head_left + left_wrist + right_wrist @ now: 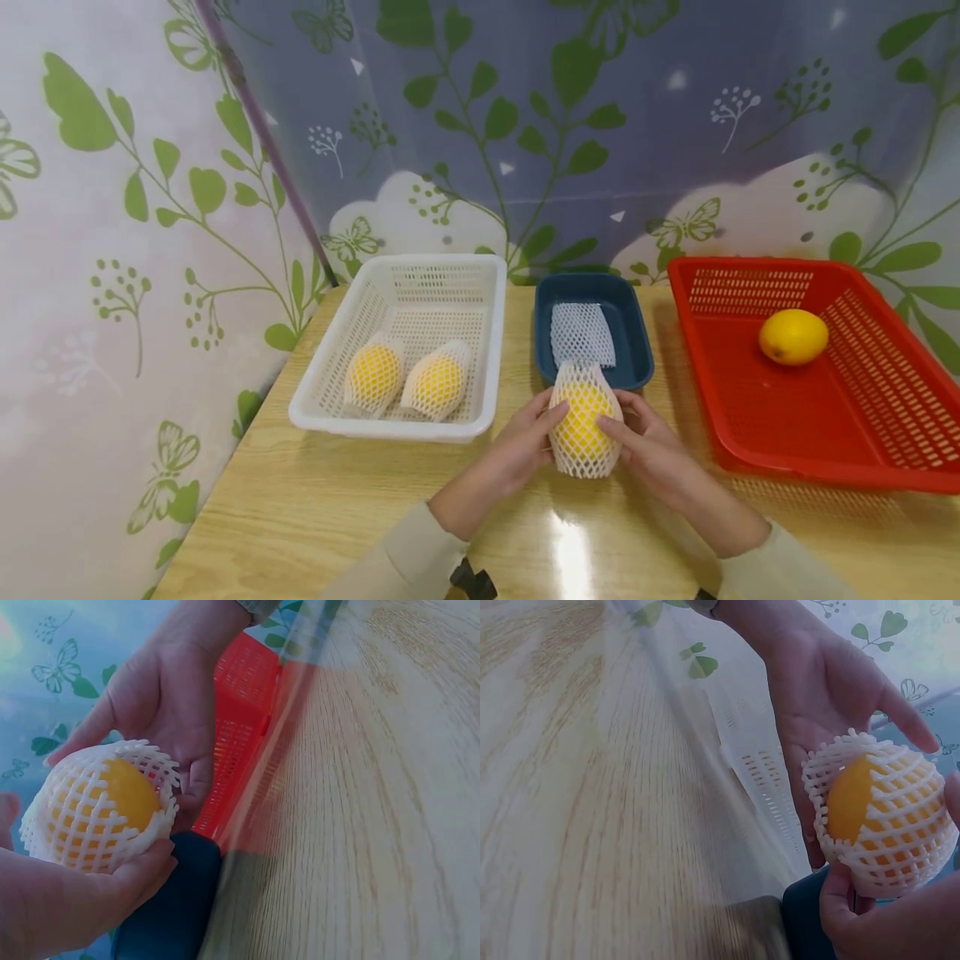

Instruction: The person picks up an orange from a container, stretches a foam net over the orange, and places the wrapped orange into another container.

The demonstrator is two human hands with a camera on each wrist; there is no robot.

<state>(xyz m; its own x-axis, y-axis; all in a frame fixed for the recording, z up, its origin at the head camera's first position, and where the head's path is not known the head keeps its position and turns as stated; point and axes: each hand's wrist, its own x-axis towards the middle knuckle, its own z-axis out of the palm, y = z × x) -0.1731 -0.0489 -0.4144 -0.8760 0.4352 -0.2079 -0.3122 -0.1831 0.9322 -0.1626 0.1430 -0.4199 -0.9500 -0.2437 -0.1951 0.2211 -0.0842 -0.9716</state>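
Here, both hands, left hand (517, 446) and right hand (648, 442), curl around a netted orange (583, 421). Two netted oranges (405, 379) fill the white basket (491, 333); one bare orange (792, 337) waits in the red basket (750, 454).

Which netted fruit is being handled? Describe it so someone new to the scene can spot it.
Start at the wooden table, then the dark blue tray between the white basket and the red basket. Just in front of that tray, the left hand and right hand hold a netted yellow fruit. The other two netted fruits lie in the white basket, untouched.
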